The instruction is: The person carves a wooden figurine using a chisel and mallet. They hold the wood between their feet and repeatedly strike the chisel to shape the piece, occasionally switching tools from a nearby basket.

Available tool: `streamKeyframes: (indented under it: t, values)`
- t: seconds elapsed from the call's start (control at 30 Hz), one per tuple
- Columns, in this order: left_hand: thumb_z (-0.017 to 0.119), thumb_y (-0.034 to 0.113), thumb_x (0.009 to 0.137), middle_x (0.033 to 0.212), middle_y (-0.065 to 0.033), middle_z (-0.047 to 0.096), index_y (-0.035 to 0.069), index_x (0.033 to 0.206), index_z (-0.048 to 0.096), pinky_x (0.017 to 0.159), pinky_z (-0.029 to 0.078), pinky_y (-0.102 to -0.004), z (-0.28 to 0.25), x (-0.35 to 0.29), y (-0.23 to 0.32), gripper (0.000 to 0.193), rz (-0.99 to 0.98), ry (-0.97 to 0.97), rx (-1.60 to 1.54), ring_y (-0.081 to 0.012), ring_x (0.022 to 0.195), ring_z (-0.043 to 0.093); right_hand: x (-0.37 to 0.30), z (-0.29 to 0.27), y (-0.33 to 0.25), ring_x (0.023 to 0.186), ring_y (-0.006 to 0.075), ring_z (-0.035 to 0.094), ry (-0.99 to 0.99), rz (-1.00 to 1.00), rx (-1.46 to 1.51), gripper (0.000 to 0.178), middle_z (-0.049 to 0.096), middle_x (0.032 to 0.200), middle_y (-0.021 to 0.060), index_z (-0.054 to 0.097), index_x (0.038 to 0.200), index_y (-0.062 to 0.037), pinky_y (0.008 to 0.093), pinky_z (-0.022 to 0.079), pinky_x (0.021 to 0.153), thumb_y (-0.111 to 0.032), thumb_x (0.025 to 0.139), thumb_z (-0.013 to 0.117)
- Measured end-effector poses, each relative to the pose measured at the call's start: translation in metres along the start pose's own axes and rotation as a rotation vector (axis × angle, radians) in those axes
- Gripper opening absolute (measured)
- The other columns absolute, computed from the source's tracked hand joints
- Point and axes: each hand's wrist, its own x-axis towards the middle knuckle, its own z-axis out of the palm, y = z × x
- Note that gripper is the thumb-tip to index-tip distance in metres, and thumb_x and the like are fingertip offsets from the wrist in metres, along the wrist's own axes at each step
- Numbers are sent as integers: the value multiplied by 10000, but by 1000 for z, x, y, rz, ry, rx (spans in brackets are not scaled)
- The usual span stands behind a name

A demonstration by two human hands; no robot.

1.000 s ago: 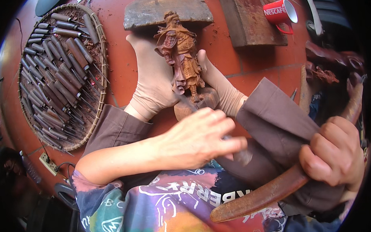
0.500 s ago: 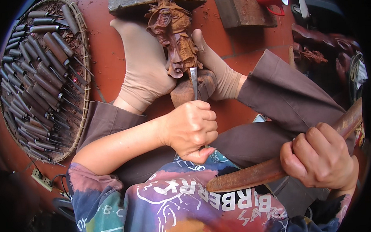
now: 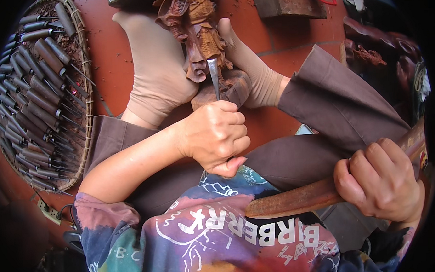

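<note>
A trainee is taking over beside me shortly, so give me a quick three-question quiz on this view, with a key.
1. True or false: the right hand grips the metal-bladed tool.

2. Where does the woven basket of handled tools lie?
A) To the person's right
B) To the person's left
C) Straight ahead of the person

3. Fill in: the carved figure is between the person's two ____.

Key:
1. False; the left hand grips it, while the right holds a curved wooden bar.
2. B
3. feet
</note>
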Motion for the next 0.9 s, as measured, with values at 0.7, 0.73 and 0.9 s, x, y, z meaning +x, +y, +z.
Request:
streamKeyframes:
  t: [0.7, 0.73, 0.9]
  values:
    - [642, 290, 623, 554, -28, 431, 115, 555, 462, 521, 360, -339, 10, 8, 0, 260, -42, 76, 34, -203, 533, 462, -4, 30, 6, 695, 261, 593, 170, -23, -118, 339, 589, 823, 147, 552, 902, -66, 361, 525, 583, -131, 584, 651]
    - [642, 285, 624, 550, -29, 429, 115, 551, 461, 518, 358, -340, 10, 7, 0, 259, -60, 88, 46, -205, 530, 460, -4, 38, 9, 693, 259, 595, 199, -31, -162, 343, 594, 830, 149, 550, 900, -69, 348, 523, 569, -130, 579, 655]
    - [599, 288, 576, 540, -32, 388, 105, 554, 431, 480, 310, -349, 10, 9, 1, 249, -67, 94, 78, -212, 498, 413, -5, 52, 20, 622, 215, 544, 363, -109, -222, 296, 556, 775, 98, 564, 861, -92, 300, 482, 533, -122, 583, 661]
